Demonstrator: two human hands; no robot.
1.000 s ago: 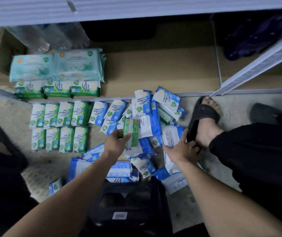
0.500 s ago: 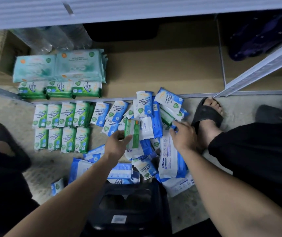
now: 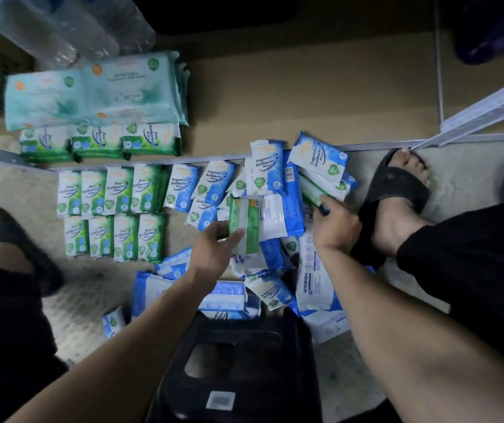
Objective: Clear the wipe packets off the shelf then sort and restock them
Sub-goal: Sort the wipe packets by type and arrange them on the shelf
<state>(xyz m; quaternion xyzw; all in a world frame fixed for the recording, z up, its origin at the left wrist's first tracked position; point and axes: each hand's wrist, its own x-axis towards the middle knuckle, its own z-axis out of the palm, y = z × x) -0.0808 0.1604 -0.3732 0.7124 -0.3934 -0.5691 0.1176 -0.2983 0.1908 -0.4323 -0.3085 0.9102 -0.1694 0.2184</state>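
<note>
Both forearms are bare and come up from the bottom of the frame toward the centre, left one from lower left, right one from lower right. Left hand (image 3: 214, 250) sits just left of centre, back of the hand facing up, thumb and fingers pinching the lower edge of a green packet (image 3: 244, 227). Right hand (image 3: 334, 228) is slightly higher and right of centre, wrist bent, knuckles up, fingers curled downward. Its fingertips are mostly hidden, so can't tell if it's actually got hold of anything

Glossy plastic wipe packets (image 3: 150, 192); matt cardboard shelf (image 3: 305, 102); rough floor (image 3: 25, 190).
</note>
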